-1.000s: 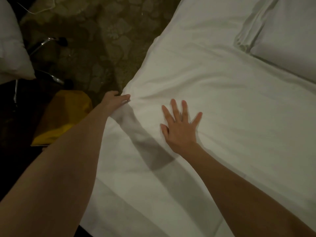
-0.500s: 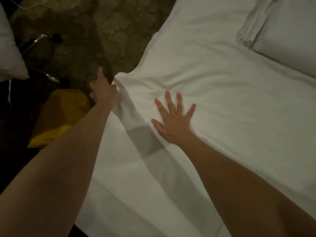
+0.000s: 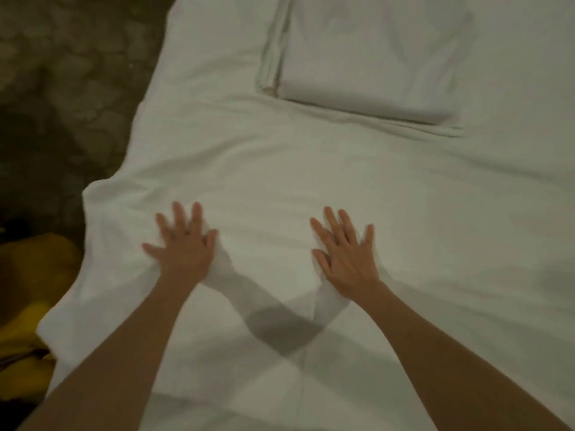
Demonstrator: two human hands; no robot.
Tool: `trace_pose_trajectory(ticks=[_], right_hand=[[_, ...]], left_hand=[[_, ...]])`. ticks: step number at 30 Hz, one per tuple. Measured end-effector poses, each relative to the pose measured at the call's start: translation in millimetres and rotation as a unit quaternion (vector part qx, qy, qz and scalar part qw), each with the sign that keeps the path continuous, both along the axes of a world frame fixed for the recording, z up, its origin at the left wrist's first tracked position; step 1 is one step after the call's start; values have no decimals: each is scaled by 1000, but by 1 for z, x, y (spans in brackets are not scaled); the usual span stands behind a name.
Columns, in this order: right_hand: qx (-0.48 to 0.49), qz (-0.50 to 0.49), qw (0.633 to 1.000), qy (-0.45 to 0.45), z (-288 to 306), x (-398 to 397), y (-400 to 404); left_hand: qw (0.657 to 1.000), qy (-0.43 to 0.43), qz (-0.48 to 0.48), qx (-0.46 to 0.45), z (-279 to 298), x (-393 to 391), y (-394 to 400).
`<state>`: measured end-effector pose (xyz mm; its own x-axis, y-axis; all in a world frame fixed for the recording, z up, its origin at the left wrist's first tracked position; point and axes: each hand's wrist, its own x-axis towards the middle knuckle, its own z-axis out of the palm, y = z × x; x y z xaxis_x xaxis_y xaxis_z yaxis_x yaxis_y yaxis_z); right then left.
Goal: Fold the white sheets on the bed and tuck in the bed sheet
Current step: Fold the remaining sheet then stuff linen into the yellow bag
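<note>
1. Two hands, left hand (image 3: pixel 183 247) and right hand (image 3: pixel 347 256), lie flat with fingers spread on the white bed sheet (image 3: pixel 280 181).
2. Folded sheet (image 3: pixel 367 57) rests on the bed, beyond the right hand.
3. Yellow object (image 3: pixel 34 275) sits on the floor, left of the left hand.

L hand (image 3: pixel 183 248) & R hand (image 3: pixel 347 259) flat, fingers spread.

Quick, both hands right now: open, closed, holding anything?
Left hand: open, fingers spread, flat on the sheet, holding nothing.
Right hand: open, fingers spread, flat on the sheet, holding nothing.
</note>
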<state>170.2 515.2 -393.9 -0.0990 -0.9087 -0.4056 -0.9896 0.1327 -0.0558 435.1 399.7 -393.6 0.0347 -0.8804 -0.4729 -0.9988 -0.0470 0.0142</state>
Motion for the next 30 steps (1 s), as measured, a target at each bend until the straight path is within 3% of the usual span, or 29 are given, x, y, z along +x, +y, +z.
trace_pose_trajectory(ticks=[2, 5, 7, 10, 14, 16, 19, 22, 25, 28, 30], right_hand=[[26, -33, 999, 8, 6, -20, 16], [38, -38, 999, 0, 14, -37, 22], [42, -18, 999, -26, 16, -50, 16], [19, -67, 996, -62, 18, -74, -6], [-35, -193, 973, -118, 23, -117, -56], [-118, -301, 931, -169, 34, -143, -78], [-192, -444, 844, -231, 50, -189, -116], [-173, -537, 775, -283, 63, -232, -151], [-118, -595, 719, -340, 55, -263, -180], [-77, -646, 661, -374, 46, -283, -195], [-70, -642, 656, -390, 40, -295, -206]], left_hand=[[1000, -18, 11, 4, 10, -25, -4], [998, 11, -69, 3, 17, -73, 0], [989, 121, -80, -8, 25, -111, -2], [946, 323, 12, -34, 39, -172, -15], [893, 434, 121, 19, 54, -233, -42], [886, 439, 146, 17, 57, -248, -60], [921, 372, 113, -39, 68, -254, -106], [931, 331, 133, -80, 77, -247, -162], [919, 327, 195, -100, 79, -233, -215], [903, 346, 250, -50, 74, -229, -255], [894, 356, 273, 2, 70, -230, -269]])
